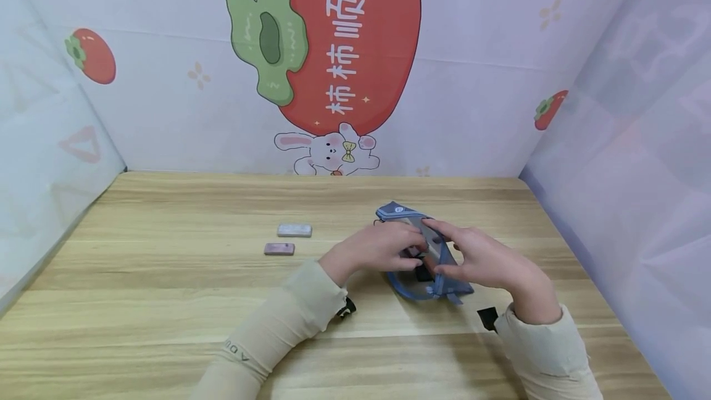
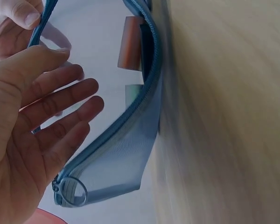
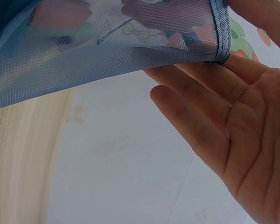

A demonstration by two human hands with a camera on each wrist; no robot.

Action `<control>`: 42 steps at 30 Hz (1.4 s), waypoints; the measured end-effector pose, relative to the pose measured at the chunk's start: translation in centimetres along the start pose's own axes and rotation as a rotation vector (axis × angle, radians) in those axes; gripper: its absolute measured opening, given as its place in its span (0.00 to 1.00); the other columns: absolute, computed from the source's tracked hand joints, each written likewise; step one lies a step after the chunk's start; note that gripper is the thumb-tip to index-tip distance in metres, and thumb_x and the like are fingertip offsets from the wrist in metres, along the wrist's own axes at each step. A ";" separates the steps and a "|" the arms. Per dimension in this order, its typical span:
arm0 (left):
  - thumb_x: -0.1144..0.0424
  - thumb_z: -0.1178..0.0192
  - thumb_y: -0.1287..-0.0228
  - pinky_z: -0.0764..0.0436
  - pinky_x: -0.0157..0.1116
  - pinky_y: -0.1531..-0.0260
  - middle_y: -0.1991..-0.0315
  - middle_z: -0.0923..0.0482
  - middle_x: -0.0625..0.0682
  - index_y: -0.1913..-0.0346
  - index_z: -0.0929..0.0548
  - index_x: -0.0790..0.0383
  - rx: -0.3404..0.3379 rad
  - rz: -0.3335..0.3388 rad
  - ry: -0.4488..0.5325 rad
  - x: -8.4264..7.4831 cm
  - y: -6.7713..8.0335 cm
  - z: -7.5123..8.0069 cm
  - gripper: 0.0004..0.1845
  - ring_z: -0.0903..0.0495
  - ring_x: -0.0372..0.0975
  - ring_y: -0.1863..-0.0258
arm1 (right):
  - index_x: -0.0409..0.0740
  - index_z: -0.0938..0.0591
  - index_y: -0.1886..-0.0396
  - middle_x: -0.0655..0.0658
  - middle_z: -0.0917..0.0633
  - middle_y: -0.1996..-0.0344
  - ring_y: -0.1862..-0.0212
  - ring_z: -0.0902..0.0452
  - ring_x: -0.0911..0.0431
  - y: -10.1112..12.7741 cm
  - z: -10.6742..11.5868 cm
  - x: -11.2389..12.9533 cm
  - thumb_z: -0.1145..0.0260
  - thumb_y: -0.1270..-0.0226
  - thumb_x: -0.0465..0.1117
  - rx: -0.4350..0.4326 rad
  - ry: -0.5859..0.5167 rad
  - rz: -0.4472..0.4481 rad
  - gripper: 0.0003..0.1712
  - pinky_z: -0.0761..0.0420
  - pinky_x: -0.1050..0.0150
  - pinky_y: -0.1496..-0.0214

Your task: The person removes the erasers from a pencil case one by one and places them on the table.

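A blue mesh zipper pouch (image 1: pixel 452 284) stands unzipped on the table, its mouth spread. My left hand (image 1: pixel 383 247) is at the mouth with fingers reaching inside; in the left wrist view, the left hand (image 2: pixel 42 116) has loosely extended fingers and nothing between them. My right hand (image 1: pixel 489 259) pinches the pouch's right edge between thumb and fingers. The right wrist view shows the zipper edge (image 3: pixel 220 32) in that grip. Inside the pouch are an orange-brown block (image 2: pixel 129 44) and a pale green piece (image 2: pixel 133 94). A zipper ring (image 2: pixel 74 191) hangs at one end.
Two small bars, one light grey (image 1: pixel 294 230) and one pinkish purple (image 1: pixel 279 249), lie on the wooden table (image 1: pixel 166 295) left of the pouch. Printed white sheets (image 1: pixel 472 110) wall the table at the back and both sides.
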State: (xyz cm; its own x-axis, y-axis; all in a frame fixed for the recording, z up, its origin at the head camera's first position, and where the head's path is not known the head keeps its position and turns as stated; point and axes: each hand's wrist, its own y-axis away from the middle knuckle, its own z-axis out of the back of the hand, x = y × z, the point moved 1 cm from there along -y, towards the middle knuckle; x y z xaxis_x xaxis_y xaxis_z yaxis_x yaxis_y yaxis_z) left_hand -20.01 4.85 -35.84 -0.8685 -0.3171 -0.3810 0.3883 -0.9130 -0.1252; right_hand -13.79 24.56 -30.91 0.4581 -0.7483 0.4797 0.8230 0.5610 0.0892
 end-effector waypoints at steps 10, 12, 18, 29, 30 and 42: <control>0.59 0.41 0.31 0.22 0.25 0.52 0.51 0.15 0.49 0.46 0.16 0.59 0.047 0.008 -0.032 -0.1 -0.9 -0.7 0.15 0.18 0.35 0.54 | 0.36 0.39 0.25 0.44 0.15 0.58 0.83 0.42 0.68 -0.2 0.1 0.2 0.29 0.37 0.41 0.012 0.010 -0.008 0.45 0.32 0.69 0.70; 0.60 0.41 0.32 0.22 0.25 0.52 0.51 0.15 0.48 0.46 0.16 0.59 0.055 0.001 -0.038 -0.2 -1.1 -0.7 0.15 0.18 0.34 0.54 | 0.35 0.39 0.25 0.43 0.14 0.55 0.82 0.42 0.68 -0.2 0.1 0.2 0.29 0.37 0.41 0.013 0.014 0.005 0.45 0.32 0.69 0.71; 0.60 0.41 0.31 0.23 0.24 0.52 0.52 0.15 0.46 0.45 0.16 0.59 0.081 -0.009 -0.049 -0.3 -1.7 -1.1 0.15 0.18 0.33 0.55 | 0.35 0.39 0.25 0.42 0.15 0.51 0.82 0.43 0.69 -0.2 -0.1 0.1 0.28 0.37 0.42 0.007 0.029 0.029 0.45 0.31 0.69 0.66; 0.59 0.39 0.30 0.23 0.23 0.51 0.49 0.15 0.47 0.42 0.18 0.59 0.142 0.033 0.017 -0.2 -2.0 -1.3 0.17 0.17 0.32 0.54 | 0.34 0.39 0.25 0.41 0.15 0.51 0.79 0.39 0.68 -0.2 0.1 0.2 0.28 0.38 0.39 0.004 0.030 0.025 0.45 0.31 0.68 0.67; 0.59 0.39 0.30 0.23 0.23 0.50 0.49 0.15 0.47 0.41 0.18 0.59 0.152 0.042 0.023 -0.1 -2.0 -1.3 0.17 0.18 0.32 0.53 | 0.34 0.39 0.25 0.42 0.15 0.52 0.79 0.40 0.68 -0.2 0.1 0.2 0.28 0.38 0.39 0.004 0.025 0.025 0.45 0.32 0.68 0.67; 0.59 0.38 0.31 0.23 0.25 0.47 0.47 0.16 0.46 0.39 0.19 0.59 0.194 0.056 0.044 -0.1 -2.0 -1.3 0.20 0.19 0.32 0.50 | 0.36 0.40 0.25 0.48 0.18 0.65 0.85 0.47 0.68 -0.1 0.0 0.2 0.28 0.39 0.39 0.011 -0.002 0.003 0.46 0.33 0.69 0.72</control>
State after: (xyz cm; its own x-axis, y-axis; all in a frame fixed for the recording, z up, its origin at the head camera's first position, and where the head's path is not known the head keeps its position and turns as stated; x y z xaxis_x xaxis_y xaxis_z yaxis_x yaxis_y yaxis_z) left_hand -20.32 7.06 -36.70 -0.8315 -0.3609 -0.4224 0.3651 -0.9280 0.0744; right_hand -13.78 24.41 -30.79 0.4600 -0.7460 0.4816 0.8179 0.5671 0.0973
